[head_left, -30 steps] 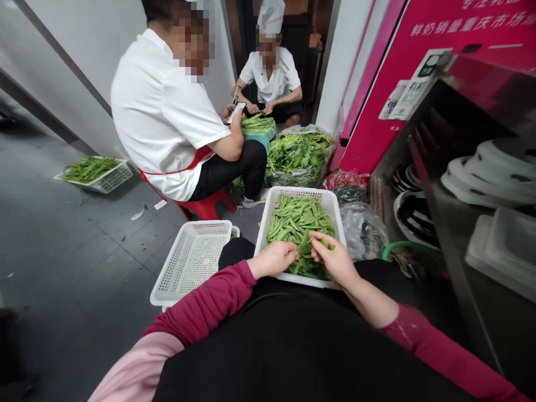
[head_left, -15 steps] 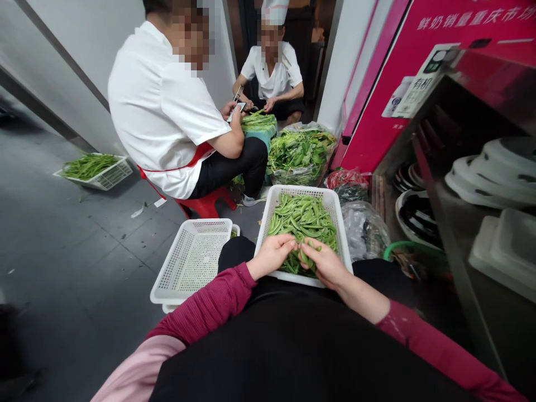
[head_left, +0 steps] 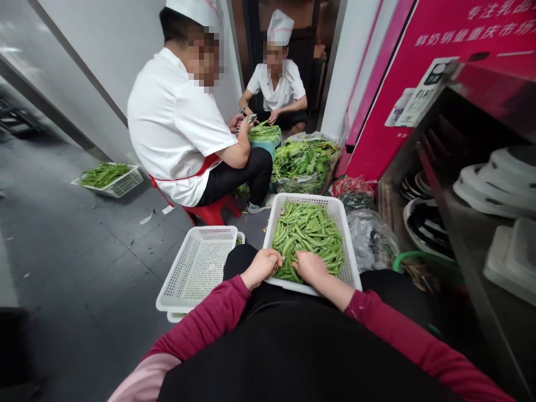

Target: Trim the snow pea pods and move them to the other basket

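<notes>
A white perforated plastic basket (head_left: 350, 254) rests at my lap, filled with green pea pods (head_left: 307, 229). Over its near left corner is my left hand (head_left: 262, 268), thumb and fingertips pinched together; whatever they hold is too small to make out. My right hand (head_left: 312, 268) reaches into the near part of the pile, its fingers curled down on pea pods and its fingertips partly hidden. A small gap separates the two hands.
Left of my knee stands another white basket (head_left: 196, 271), stacked on one more. Ahead, a co-worker (head_left: 176, 123) sits on a red stool (head_left: 213, 211); another person (head_left: 276, 84) crouches behind bagged greens (head_left: 307, 159). A metal shelf (head_left: 464, 240) holds dishes at right.
My hands have moved apart. The right one has lowered into the pile, and the bunch of pods it held up no longer shows. The view has shifted slightly.
</notes>
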`<control>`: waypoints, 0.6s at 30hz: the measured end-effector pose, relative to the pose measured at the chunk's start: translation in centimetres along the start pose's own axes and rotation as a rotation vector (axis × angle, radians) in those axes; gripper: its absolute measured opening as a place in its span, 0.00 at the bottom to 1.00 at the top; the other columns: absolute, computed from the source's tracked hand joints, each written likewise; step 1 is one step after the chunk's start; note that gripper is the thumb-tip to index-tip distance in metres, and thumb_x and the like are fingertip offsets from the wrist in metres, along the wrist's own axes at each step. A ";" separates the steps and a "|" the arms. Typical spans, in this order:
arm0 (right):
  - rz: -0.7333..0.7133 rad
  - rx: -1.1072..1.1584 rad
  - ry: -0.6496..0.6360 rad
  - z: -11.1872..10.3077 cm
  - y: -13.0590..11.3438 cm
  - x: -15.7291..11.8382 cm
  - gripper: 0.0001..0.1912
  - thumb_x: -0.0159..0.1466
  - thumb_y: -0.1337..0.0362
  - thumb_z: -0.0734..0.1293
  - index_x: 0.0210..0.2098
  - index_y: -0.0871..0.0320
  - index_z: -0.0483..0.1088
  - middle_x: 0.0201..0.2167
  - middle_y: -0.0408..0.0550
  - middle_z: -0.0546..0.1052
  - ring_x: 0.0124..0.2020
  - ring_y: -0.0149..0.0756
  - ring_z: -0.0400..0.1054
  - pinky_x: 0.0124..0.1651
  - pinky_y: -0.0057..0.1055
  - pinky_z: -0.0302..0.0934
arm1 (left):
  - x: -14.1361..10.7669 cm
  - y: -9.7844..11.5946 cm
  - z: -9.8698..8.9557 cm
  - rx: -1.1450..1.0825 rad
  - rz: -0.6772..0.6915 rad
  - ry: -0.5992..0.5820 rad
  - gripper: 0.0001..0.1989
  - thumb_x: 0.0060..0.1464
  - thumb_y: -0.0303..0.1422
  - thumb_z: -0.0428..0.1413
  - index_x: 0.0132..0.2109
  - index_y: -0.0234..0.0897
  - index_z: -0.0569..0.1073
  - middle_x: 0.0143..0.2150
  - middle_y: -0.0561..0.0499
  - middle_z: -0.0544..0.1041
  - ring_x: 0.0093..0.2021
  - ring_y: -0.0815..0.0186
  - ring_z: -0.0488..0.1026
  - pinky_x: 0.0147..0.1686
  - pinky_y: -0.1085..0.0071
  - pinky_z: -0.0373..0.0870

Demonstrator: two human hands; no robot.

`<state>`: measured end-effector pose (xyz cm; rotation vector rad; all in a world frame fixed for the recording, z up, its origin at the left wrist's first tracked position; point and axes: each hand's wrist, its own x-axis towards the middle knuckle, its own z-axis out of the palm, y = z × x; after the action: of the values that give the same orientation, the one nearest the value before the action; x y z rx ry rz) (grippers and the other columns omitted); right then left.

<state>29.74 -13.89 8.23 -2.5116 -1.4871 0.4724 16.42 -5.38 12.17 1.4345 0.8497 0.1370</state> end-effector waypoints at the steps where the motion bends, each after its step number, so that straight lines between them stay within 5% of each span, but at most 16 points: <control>1: 0.003 -0.002 0.006 -0.3 0.3 0.0 0.08 0.54 0.61 0.63 0.31 0.58 0.69 0.30 0.53 0.74 0.33 0.41 0.68 0.34 0.32 0.57 | 0.1 -0.1 0.0 -0.016 -0.021 -0.034 0.06 0.43 0.28 0.43 0.23 0.33 0.62 0.12 0.60 0.52 0.10 0.78 0.47 0.10 0.80 0.41; 6: -0.122 0.111 0.179 -2.7 3.4 -1.1 0.07 0.56 0.62 0.61 0.34 0.55 0.68 0.35 0.47 0.72 0.36 0.35 0.66 0.39 0.28 0.56 | 1.0 0.0 0.8 -0.089 -0.150 -0.258 0.13 0.47 0.40 0.45 0.22 0.35 0.57 0.13 0.62 0.47 0.10 0.79 0.42 0.10 0.80 0.36; 9: -0.251 0.159 0.248 -3.6 3.9 -2.3 0.07 0.57 0.64 0.60 0.34 0.55 0.68 0.36 0.45 0.71 0.36 0.34 0.66 0.39 0.28 0.57 | 1.5 0.9 2.0 -0.047 -0.116 -0.304 0.18 0.46 0.47 0.46 0.24 0.35 0.59 0.14 0.62 0.48 0.10 0.80 0.42 0.10 0.80 0.36; 18: -0.398 0.272 0.351 -4.0 3.6 -2.9 0.08 0.58 0.65 0.59 0.36 0.52 0.67 0.36 0.45 0.72 0.37 0.36 0.66 0.39 0.32 0.61 | 1.0 3.4 2.3 0.107 0.025 -0.434 0.11 0.48 0.38 0.44 0.27 0.34 0.62 0.16 0.60 0.52 0.12 0.79 0.46 0.11 0.81 0.43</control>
<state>32.86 -18.16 11.38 -1.9071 -1.5966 0.1447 19.82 -6.10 14.55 1.5011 0.4878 -0.1990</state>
